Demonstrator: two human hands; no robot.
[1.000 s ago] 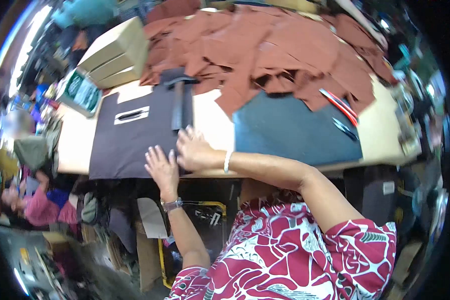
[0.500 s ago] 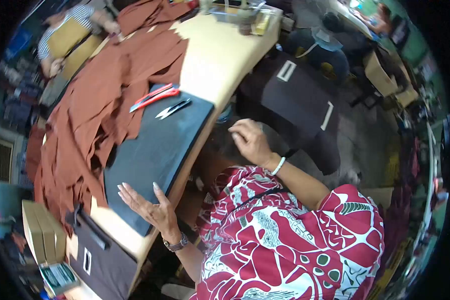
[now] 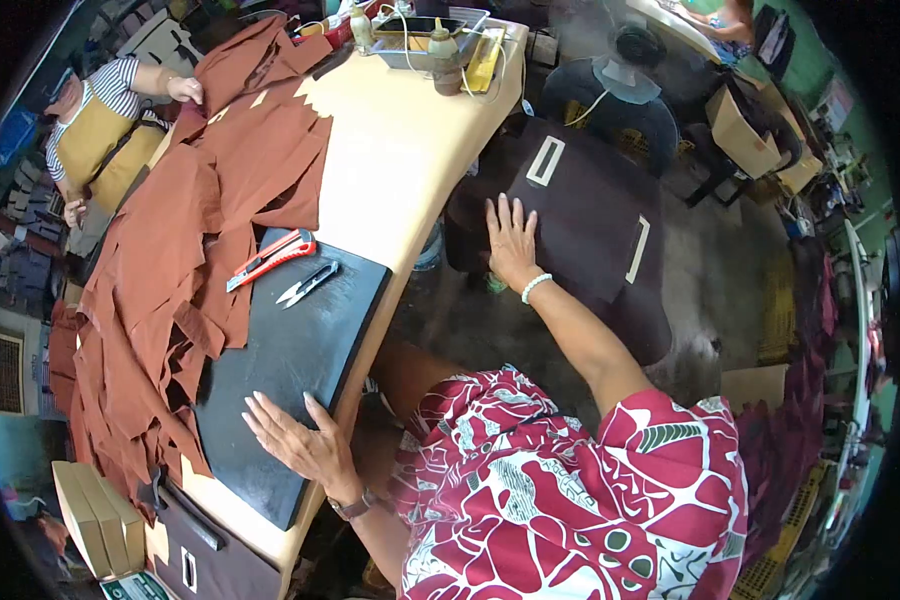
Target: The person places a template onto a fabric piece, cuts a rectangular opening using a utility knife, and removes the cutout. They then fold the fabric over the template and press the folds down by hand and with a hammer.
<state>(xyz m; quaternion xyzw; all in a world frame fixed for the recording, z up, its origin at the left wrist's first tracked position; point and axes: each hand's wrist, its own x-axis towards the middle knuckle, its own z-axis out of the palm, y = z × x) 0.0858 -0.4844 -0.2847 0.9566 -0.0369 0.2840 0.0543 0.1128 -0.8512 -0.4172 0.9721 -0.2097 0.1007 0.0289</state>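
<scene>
My left hand, with a watch at the wrist, is open over the lower edge of a black board, fingers apart and holding nothing. My right hand, wearing a pale beaded bracelet, spreads its fingers flat over the left part of a dark brown sheet of material. Two pale frame-shaped pieces are on that sheet: one rectangular frame and one slim frame. Near the far end of the board are a red utility knife and black thread snips.
Rust-brown cut pieces heap along the table's left side. A co-worker in a yellow apron stands beyond them. Bottles and a plastic bin stand at the far end. Cardboard boxes and another dark sheet are at lower left.
My right hand has moved forward from near my lap onto the dark sheet, its fingers straightening. My left hand stays open over the board. The view has shifted slightly.
</scene>
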